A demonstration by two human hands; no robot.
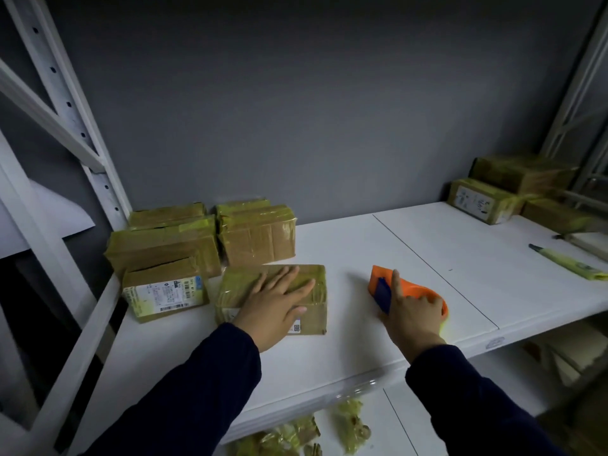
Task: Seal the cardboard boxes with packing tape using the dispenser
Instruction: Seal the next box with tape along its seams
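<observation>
We are standing before a white shelf board (378, 245), which is running from a perforated metal upright (65, 103) on the left to the far right corner. At the back left a group of cardboard boxes (256, 235), wrapped in yellowish tape, is sitting close together. At the front of the group, a box with a printed label (164, 291) is facing us. In the far right corner 3 more taped boxes (513, 189) are lying, rather blurred.

Just in front of the left group 1 flat cardboard box (240, 286) is lying on the board, its top already covered with tape. We are pressing our left hand (276, 301) flat on this box, with the fingers straight and spread, gripping nothing.

To the right, apart from that box, the orange tape dispenser (380, 279) is resting on the board, as far as we can tell. Our right hand (414, 315) is holding it: the fingers are curling round its rounded rear part, while the index finger (396, 284) is stretching forward along the top.

Near the right edge a yellow-green marker (569, 261) is lying. On the lower shelf some crumpled tape scraps (348, 422) are lying.
</observation>
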